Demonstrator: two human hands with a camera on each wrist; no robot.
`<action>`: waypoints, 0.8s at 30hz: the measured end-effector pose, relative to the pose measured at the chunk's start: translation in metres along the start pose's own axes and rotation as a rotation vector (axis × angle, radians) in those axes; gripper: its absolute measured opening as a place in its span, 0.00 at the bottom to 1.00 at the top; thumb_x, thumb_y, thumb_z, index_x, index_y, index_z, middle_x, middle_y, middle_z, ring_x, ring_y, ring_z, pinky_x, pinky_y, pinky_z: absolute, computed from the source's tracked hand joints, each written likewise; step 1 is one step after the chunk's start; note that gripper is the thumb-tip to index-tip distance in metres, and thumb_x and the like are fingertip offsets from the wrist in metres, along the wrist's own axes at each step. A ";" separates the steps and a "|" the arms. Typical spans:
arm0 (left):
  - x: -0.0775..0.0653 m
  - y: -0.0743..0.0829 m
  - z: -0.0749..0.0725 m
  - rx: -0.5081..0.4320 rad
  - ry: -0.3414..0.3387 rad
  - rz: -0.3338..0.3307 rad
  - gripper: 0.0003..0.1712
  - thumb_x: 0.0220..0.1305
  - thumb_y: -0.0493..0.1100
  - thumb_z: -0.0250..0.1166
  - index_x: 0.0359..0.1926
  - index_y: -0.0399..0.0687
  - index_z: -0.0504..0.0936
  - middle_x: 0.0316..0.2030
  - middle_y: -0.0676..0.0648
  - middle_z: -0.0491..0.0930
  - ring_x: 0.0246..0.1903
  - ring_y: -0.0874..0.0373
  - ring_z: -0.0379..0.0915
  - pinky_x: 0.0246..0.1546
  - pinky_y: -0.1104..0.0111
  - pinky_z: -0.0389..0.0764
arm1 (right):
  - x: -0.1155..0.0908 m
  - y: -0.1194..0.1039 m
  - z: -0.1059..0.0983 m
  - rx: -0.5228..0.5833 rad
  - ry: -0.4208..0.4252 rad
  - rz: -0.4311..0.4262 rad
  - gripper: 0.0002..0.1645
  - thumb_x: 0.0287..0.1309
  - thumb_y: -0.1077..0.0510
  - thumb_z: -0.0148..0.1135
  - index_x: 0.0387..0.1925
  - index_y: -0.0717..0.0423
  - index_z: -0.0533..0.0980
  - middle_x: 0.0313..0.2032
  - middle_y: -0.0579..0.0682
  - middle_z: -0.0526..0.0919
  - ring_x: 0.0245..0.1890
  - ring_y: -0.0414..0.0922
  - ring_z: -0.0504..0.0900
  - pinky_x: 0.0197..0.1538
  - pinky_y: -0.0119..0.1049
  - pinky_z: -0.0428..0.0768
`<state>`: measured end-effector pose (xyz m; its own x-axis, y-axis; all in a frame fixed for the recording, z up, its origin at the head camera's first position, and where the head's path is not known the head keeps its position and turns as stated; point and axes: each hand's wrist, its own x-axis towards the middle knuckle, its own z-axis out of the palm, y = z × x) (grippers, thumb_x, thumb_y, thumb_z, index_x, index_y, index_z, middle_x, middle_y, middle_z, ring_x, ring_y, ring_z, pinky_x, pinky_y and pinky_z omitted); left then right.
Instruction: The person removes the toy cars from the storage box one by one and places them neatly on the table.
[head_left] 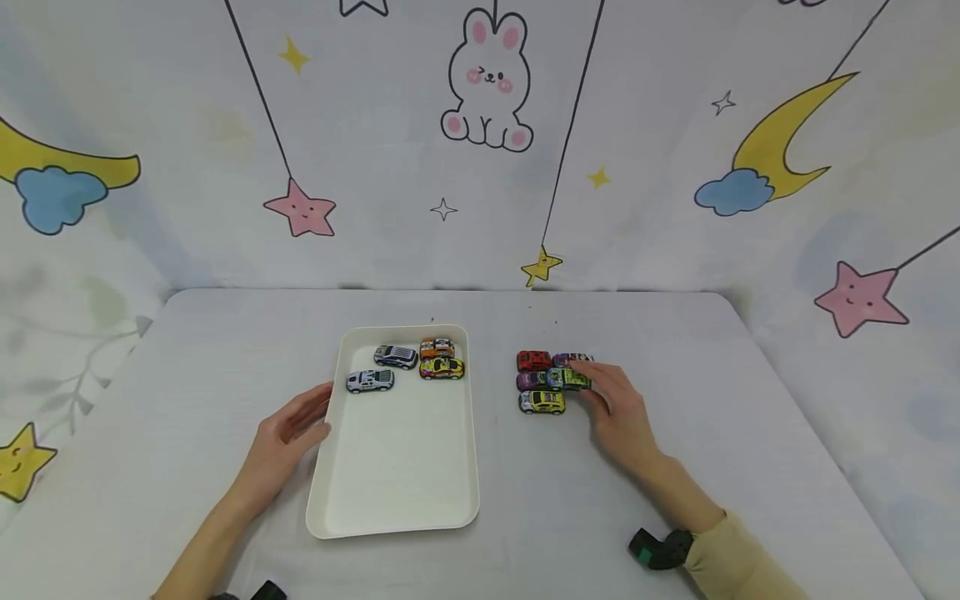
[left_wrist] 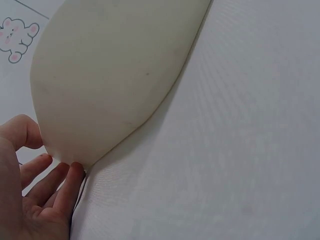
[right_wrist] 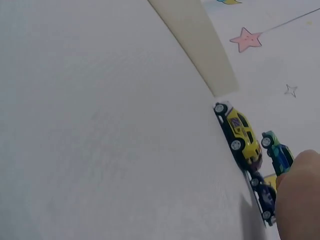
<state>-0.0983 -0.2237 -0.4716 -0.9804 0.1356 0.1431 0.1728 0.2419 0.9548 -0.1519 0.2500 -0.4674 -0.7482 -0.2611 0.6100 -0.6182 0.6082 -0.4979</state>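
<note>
My left hand rests against the left side of a white tray, with thumb and fingertips at its outer wall. In the left wrist view, the relaxed fingers meet that wall. My right hand pinches a green toy car between thumb and fingers. It appears tilted and raised in the right wrist view, partly covered by the hand. About it are a red toy car, a purple one, a yellow one and another partly hidden behind my fingers.
Inside the tray's far end sit a silver car, a white car, an orange car and a yellow-red car. A white cloth covers the table, and a patterned backdrop rises behind its far edge.
</note>
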 end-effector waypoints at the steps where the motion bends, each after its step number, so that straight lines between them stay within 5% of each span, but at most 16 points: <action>1: 0.000 0.000 0.000 -0.001 -0.001 -0.001 0.29 0.72 0.35 0.60 0.71 0.37 0.66 0.68 0.32 0.67 0.62 0.73 0.70 0.59 0.84 0.71 | -0.002 0.002 -0.002 -0.012 0.007 0.003 0.33 0.50 0.81 0.65 0.58 0.60 0.78 0.54 0.57 0.82 0.57 0.51 0.77 0.65 0.19 0.66; 24: 0.000 0.001 -0.001 0.037 0.003 0.003 0.29 0.73 0.36 0.59 0.72 0.40 0.66 0.69 0.33 0.68 0.61 0.77 0.68 0.59 0.85 0.70 | -0.005 0.013 -0.009 -0.055 0.024 0.149 0.28 0.46 0.84 0.64 0.49 0.64 0.81 0.49 0.56 0.80 0.51 0.53 0.79 0.55 0.13 0.67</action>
<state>-0.0982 -0.2247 -0.4704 -0.9801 0.1335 0.1470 0.1793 0.2769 0.9440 -0.1541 0.2665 -0.4714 -0.8243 -0.1472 0.5466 -0.4860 0.6793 -0.5499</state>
